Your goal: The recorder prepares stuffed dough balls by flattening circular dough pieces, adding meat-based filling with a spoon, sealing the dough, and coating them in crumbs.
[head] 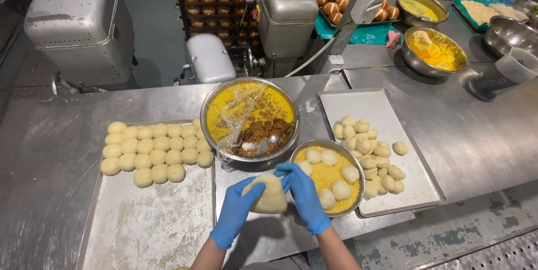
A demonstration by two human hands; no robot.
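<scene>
Both my hands wear blue gloves and hold one pale lump of dough (270, 197) between them above the steel table. My left hand (235, 213) cups the dough from the left. My right hand (303, 194) presses on its right and top side. Just behind the dough stands a large steel bowl (216, 97) with yellow and brown filling, a spoon and crumpled plastic film. A smaller bowl (338, 147) of yellow crumbs with several dough balls sits right of my hands.
A perforated tray (145, 225) on the left carries rows of dough balls. A flat tray (367, 104) on the right holds a pile of dough balls. Grey machines, a rack of baked buns, more bowls and another person's gloved hands are at the back.
</scene>
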